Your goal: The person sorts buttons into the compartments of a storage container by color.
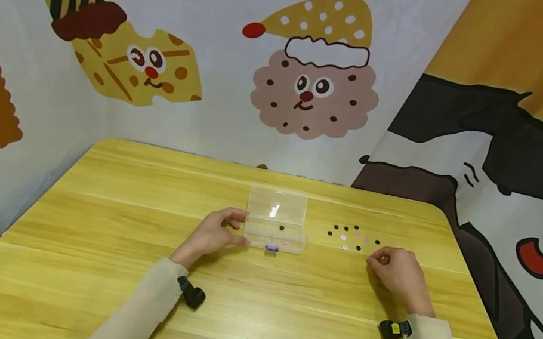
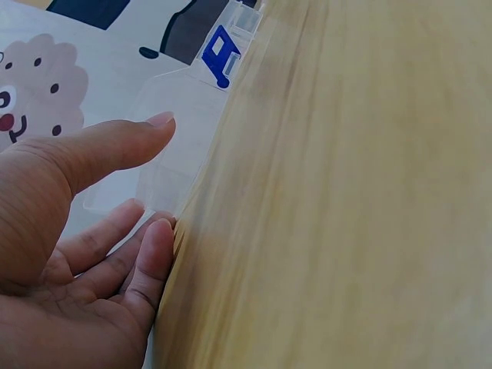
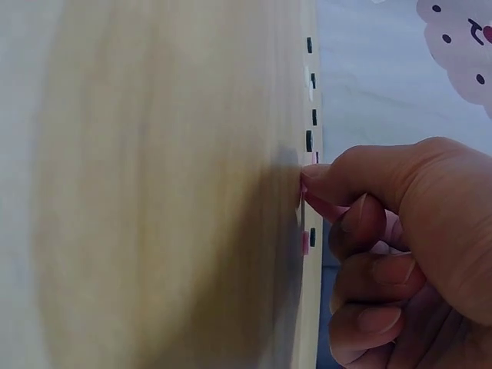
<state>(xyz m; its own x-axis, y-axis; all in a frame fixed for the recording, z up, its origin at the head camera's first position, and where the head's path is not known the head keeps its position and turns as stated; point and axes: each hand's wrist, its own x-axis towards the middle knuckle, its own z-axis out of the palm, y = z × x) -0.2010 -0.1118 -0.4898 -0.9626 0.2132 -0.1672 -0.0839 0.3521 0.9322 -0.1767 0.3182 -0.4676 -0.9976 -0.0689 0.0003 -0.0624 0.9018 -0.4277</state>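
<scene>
A clear plastic compartment box (image 1: pixel 258 229) lies on the table with its lid (image 1: pixel 292 206) raised at the back and a blue latch (image 1: pixel 271 249) at the front. Inside are a black button (image 1: pixel 281 228) and a pink one. My left hand (image 1: pixel 216 232) rests at the box's left side, thumb by the front corner and fingers along the edge. To the right lie several small round buttons (image 1: pixel 346 229), black, pink and white. My right hand (image 1: pixel 399 274) is beside them, thumb and index finger pinched at the tabletop; a pink edge (image 3: pixel 303 196) shows at the fingertips, mostly hidden.
The wooden table (image 1: pixel 64 290) has its back edge against a patterned cloth (image 1: pixel 220 88). A small black wrist camera (image 1: pixel 194 296) sits on the left wrist and another camera (image 1: pixel 390 330) on the right.
</scene>
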